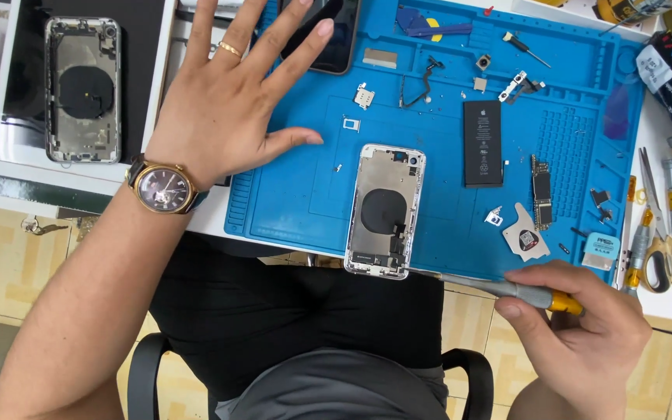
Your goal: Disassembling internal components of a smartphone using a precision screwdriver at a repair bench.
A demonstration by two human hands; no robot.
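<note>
While the right hand [585, 334] pinches a screwdriver [507, 291] w/ grey shaft and yellow collar between thumb and fingers, its tip points left toward the bottom edge of an opened phone housing [385, 210], which lies upright at the front edge of a blue repair mat [289, 194] on the worktop [666, 305]. Left hand [231, 93] is spread flat, fingers splayed, gripping nothing, resting over the mat's left edge; gold ring and a gold wristwatch [162, 187] on that arm. Right of the housing, apart from it: a black battery [482, 143], a logic board [541, 202], small brackets and a flex cable [421, 82]. A dark phone screen [336, 43] sits near the left fingertips. A 2nd bare housing [82, 89] rests on a dark tray far left. Scissors [663, 241] and more drivers lie right of the mat.
</note>
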